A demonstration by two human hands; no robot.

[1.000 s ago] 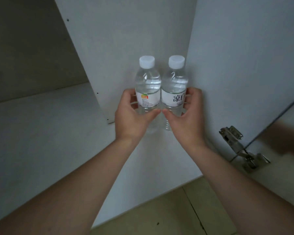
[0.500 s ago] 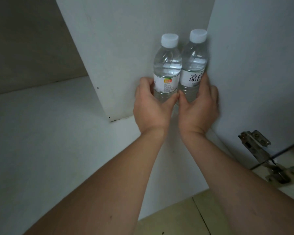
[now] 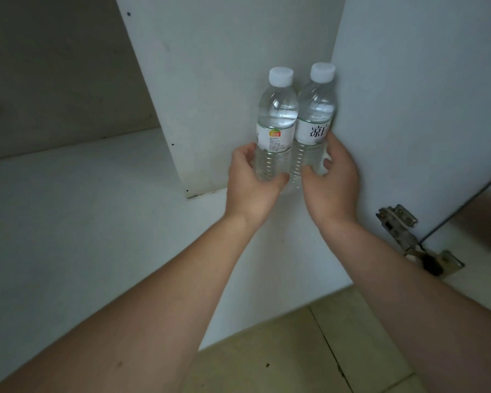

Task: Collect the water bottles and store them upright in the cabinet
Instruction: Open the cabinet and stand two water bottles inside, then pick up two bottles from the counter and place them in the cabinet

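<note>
Water bottles, two of them, were held upright side by side in the back right corner of the cabinet floor (image 3: 68,236). The left bottle (image 3: 277,126) was gripped low on its ribbed body by the left hand (image 3: 253,188), with the fingers curled round its far side and the thumb laid across the front. The right bottle (image 3: 315,120) was gripped in the same low place by the right hand (image 3: 332,182), the fingers wrapped between the bottle and the cabinet's right side wall (image 3: 423,109). The two bottles were touching each other, and both were capped in white. A white label with a small orange patch was seen on the left bottle, and a white label with dark characters on the right one. The back panel (image 3: 224,80) stood just behind them. A metal hinge (image 3: 400,225) was fixed low on the side wall, near the front edge of the cabinet floor. Pale floor tiles (image 3: 309,350) lay below that front edge.
</note>
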